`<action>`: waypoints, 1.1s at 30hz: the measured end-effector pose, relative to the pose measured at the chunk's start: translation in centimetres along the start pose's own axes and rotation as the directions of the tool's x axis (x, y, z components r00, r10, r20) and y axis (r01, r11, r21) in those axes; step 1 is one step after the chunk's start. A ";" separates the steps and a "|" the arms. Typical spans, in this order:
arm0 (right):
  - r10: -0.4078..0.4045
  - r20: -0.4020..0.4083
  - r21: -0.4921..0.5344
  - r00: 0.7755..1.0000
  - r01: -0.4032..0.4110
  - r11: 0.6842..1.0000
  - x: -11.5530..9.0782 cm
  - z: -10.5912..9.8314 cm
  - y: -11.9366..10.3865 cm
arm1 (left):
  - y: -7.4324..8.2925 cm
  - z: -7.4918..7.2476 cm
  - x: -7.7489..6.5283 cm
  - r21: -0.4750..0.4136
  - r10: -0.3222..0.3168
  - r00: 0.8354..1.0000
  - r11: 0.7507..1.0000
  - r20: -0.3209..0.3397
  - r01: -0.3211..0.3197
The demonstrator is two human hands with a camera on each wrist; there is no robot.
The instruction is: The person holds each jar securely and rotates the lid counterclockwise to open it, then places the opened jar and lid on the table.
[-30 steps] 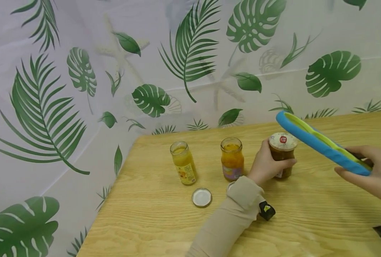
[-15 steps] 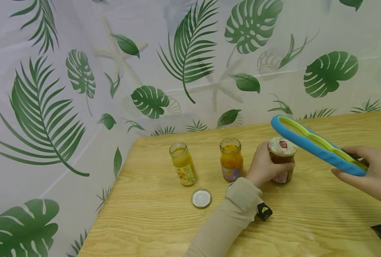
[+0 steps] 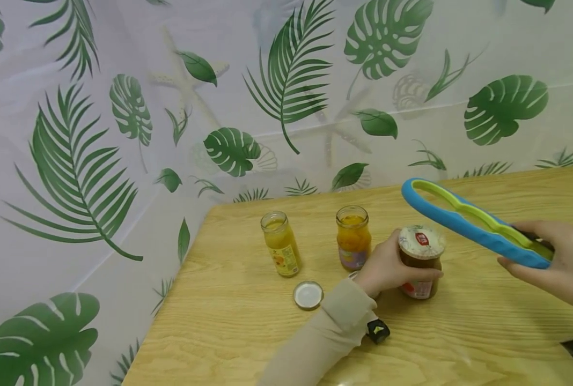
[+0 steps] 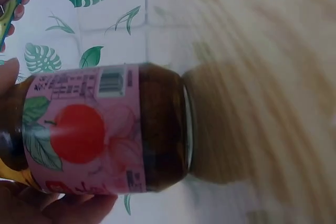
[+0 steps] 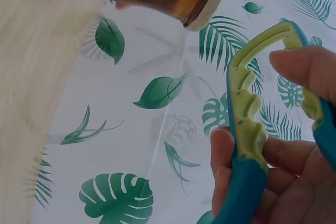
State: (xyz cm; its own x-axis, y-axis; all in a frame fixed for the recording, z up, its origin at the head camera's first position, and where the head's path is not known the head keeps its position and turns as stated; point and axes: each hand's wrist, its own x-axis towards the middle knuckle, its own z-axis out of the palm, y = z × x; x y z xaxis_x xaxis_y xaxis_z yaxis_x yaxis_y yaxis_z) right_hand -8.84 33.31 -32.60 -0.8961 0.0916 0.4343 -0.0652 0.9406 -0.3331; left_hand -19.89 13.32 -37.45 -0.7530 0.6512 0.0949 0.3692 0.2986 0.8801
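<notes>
Grips the lidded jar (image 3: 421, 288) with the left hand (image 3: 385, 266) at four o'clock in the head view, hiding the fingertips behind the glass and crossing the front with the thumb. Appears upright there, with the lid (image 3: 421, 242) toward twelve; lies sideways in the left wrist view, with base toward three and lid lost past the edge; slants in the right wrist view, partly cut off above. Cannot tell of any contact between base and table (image 3: 195, 332). Clasps the blue-and-green loop tool (image 3: 479, 234) in the curled fingers of the right hand (image 3: 557, 257), near the lid at two o'clock, aiming the rounded end toward ten along a ten-to-four axis and hiding part of the handles. Shows, toward nine from the lidded jar, the orange-filled jar (image 3: 353, 238), the yellow-filled jar (image 3: 283, 246) and, behind the left wrist, only a sliver of round rim (image 3: 355, 274).
</notes>
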 end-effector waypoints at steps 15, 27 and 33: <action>-0.072 -0.002 -0.005 0.997 0.072 0.997 -0.2 0.5 -1.1 | -0.1 -2.6 -3.2 0.150 0.122 0.992 0.982 -0.016 -0.118; -0.152 -0.027 -0.059 0.988 0.150 0.987 -0.5 0.7 -3.4 | 0.5 -4.9 -5.6 -0.112 0.171 0.961 0.974 -0.217 -0.198; -0.208 -0.022 -0.060 0.978 0.206 0.977 0.1 0.9 -4.8 | 0.7 -6.0 -6.4 -0.116 0.181 0.951 0.970 -0.250 -0.215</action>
State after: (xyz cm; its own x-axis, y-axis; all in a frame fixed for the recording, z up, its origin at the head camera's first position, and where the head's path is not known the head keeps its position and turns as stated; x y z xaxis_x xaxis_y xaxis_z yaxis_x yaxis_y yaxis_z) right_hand -8.97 28.46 -31.69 -0.8529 -0.0986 0.5127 -0.2220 0.9573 -0.1852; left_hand -18.11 5.22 -34.66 -0.7857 0.4988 0.3659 0.4568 0.0690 0.8869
